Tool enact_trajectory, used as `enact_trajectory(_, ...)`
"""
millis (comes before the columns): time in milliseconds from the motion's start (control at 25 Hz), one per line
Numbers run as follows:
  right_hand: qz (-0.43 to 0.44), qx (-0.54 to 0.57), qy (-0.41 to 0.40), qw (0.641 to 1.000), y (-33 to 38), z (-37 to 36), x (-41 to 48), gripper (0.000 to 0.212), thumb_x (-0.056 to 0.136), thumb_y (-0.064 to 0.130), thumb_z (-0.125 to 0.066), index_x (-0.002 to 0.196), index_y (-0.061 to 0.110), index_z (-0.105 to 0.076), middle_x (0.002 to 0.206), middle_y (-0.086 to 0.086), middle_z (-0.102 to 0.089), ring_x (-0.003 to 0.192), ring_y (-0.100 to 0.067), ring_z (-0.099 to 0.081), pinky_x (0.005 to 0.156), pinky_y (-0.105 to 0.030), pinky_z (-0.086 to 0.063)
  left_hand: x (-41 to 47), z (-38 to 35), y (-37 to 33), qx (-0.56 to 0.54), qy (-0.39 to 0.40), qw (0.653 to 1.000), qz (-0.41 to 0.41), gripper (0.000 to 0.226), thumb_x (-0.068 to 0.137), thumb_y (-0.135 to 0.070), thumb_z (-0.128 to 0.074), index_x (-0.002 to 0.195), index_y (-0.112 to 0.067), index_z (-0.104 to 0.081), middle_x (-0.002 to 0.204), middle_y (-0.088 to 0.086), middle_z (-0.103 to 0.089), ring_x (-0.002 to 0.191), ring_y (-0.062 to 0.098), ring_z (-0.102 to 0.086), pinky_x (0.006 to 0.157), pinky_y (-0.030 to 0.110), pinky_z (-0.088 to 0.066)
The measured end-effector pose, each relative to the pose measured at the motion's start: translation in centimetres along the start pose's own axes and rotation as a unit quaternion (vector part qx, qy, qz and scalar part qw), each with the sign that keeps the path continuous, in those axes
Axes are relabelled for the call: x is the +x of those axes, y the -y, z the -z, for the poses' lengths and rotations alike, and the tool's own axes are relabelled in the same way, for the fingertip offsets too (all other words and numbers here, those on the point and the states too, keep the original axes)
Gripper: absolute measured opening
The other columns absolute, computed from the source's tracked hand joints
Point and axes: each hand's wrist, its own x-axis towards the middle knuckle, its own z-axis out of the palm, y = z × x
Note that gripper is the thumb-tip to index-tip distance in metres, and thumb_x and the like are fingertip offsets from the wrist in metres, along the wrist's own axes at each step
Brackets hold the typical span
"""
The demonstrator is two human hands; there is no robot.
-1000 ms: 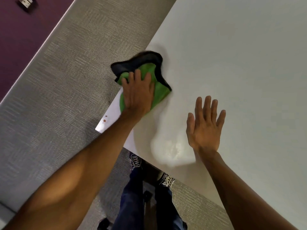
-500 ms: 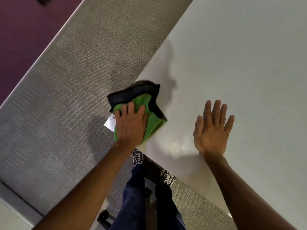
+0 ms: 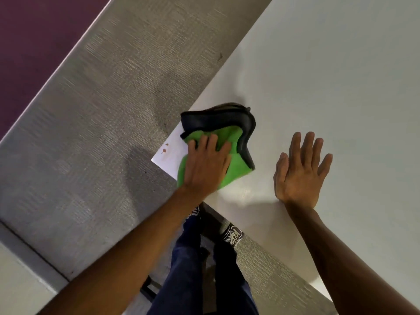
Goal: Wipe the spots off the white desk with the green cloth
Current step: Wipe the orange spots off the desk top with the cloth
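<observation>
The left hand [image 3: 205,165] lies flat, fingers spread, pressing the green cloth [image 3: 229,155] down onto the white worktop [image 3: 329,87] close to its near left corner. It is not closed around the cloth, only weighing on it with palm and fingers. The cloth is bunched, green side up under the hand, with its black edge [image 3: 216,120] curled up on the far side. The right hand [image 3: 300,171] rests open and flat on the worktop well to the right of the cloth, holding nothing and seemingly bracing the body.

The two brown spots [image 3: 165,147] sit on the bare corner patch just to the left of the cloth, near the worktop's left edge, one a little farther away than the other. They lie apart from the cloth, not yet covered. The left hand is by far the nearer; the right hand is across the cloth from them.

The pair of spots lines up roughly along the left edge of the worktop, so the coming wipe probably calls for sliding the cloth leftward toward the corner. The cloth's long side runs from near-left to far-right, roughly along the forearm, so a sideways push should sweep both spots, though the corner is narrow and the cloth may overhang it
</observation>
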Motion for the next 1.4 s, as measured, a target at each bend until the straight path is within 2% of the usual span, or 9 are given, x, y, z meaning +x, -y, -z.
enact_trajectory(160, -0.001, 0.009, -0.005, 1.000, 0.0, -0.2, -0.2, 0.064, 0.108, 0.049, -0.010, 0.166, 0.024, -0.002, 0.176, -0.003, 0.002, 0.163, -0.027, 0.003, 0.130, -0.061, -0.007, -2.3, 1.0, 3.8, 0.013, 0.013, 0.999, 0.052, 0.025, 0.096, -0.044, -0.041, 0.100, -0.020, -0.046, 0.095, 0.012, -0.050, 0.086, 0.029, -0.044, 0.076, 0.045, -0.040)
enact_trajectory(440, -0.007, 0.006, -0.017, 1.000, -0.1, -0.5, 0.1, 0.064, 0.107, 0.049, -0.010, 0.166, 0.026, -0.001, 0.176, -0.002, 0.003, 0.163, -0.026, 0.003, 0.130, -0.061, -0.006, 6.6, 0.7, 4.2, 0.018, -0.004, 0.993, 0.117, 0.028, 0.099, -0.041, -0.045, 0.109, -0.019, -0.060, 0.106, 0.014, -0.062, 0.094, 0.034, -0.059, 0.084, 0.047, -0.047)
enact_trajectory(560, -0.006, 0.008, -0.011, 1.000, 0.1, -0.4, 0.0, 0.063, 0.108, 0.046, -0.014, 0.166, 0.024, -0.004, 0.176, -0.003, 0.000, 0.163, -0.026, 0.002, 0.130, -0.061, -0.007, 10.1, 0.4, 0.5, -0.004, -0.024, 0.997, 0.070, 0.024, 0.094, -0.038, -0.056, 0.109, -0.022, -0.066, 0.106, 0.012, -0.066, 0.092, 0.033, -0.062, 0.082, 0.046, -0.047)
enact_trajectory(720, -0.009, 0.001, -0.008, 1.000, 0.2, -0.2, -0.1, 0.062, 0.108, 0.047, -0.011, 0.166, 0.024, -0.005, 0.176, -0.005, -0.003, 0.163, -0.026, 0.001, 0.131, -0.060, -0.006, 9.9, -0.5, -4.7, -0.048, -0.031, 0.996, -0.072, 0.022, 0.093, -0.037, -0.058, 0.106, -0.020, -0.060, 0.103, 0.011, -0.063, 0.092, 0.031, -0.060, 0.080, 0.047, -0.046)
enact_trajectory(840, -0.011, -0.018, -0.015, 1.000, 0.1, -0.4, 0.1, 0.063, 0.108, 0.048, -0.010, 0.166, 0.024, -0.005, 0.176, -0.004, -0.003, 0.163, -0.026, 0.000, 0.131, -0.059, -0.008, 8.6, -0.8, -4.0, -0.055, -0.034, 0.996, -0.065, 0.020, 0.094, -0.037, -0.055, 0.106, -0.020, -0.057, 0.102, 0.013, -0.059, 0.089, 0.032, -0.057, 0.078, 0.049, -0.047)
enact_trajectory(1000, -0.009, -0.019, -0.017, 1.000, -0.1, -0.8, 0.1, 0.063, 0.109, 0.048, -0.013, 0.166, 0.023, -0.006, 0.176, -0.004, -0.003, 0.163, -0.027, 0.000, 0.131, -0.059, -0.008, 4.9, -0.7, 0.4, -0.025, -0.055, 0.998, 0.036, 0.018, 0.095, -0.035, -0.053, 0.107, -0.023, -0.054, 0.105, 0.015, -0.059, 0.091, 0.033, -0.056, 0.079, 0.047, -0.043)
enact_trajectory(1160, -0.001, 0.005, -0.008, 1.000, 0.1, -0.5, 0.0, 0.063, 0.108, 0.048, -0.012, 0.166, 0.023, -0.004, 0.176, -0.004, 0.000, 0.163, -0.026, 0.002, 0.131, -0.060, -0.005, -0.9, 0.5, 5.3, -0.015, -0.024, 0.989, 0.146, 0.023, 0.098, -0.040, -0.044, 0.107, -0.020, -0.050, 0.108, 0.018, -0.055, 0.098, 0.035, -0.053, 0.085, 0.048, -0.045)
enact_trajectory(1280, 0.000, 0.020, 0.001, 1.000, 0.2, -0.2, -0.2, 0.065, 0.107, 0.050, -0.005, 0.166, 0.023, -0.002, 0.176, -0.003, 0.002, 0.163, -0.026, 0.004, 0.130, -0.061, -0.005, -3.7, 1.5, 4.8, -0.017, -0.009, 0.972, 0.233, 0.026, 0.098, -0.040, -0.040, 0.107, -0.017, -0.050, 0.107, 0.021, -0.056, 0.097, 0.037, -0.054, 0.084, 0.049, -0.044)
enact_trajectory(1400, 0.002, 0.030, 0.004, 1.000, 0.1, -0.2, -0.2, 0.063, 0.108, 0.046, -0.011, 0.166, 0.023, -0.001, 0.176, -0.003, 0.004, 0.163, -0.026, 0.007, 0.130, -0.061, -0.003, -3.0, 1.8, 3.5, 0.007, 0.002, 0.962, 0.275, 0.028, 0.099, -0.040, -0.039, 0.106, -0.015, -0.050, 0.106, 0.020, -0.056, 0.096, 0.037, -0.054, 0.082, 0.049, -0.043)
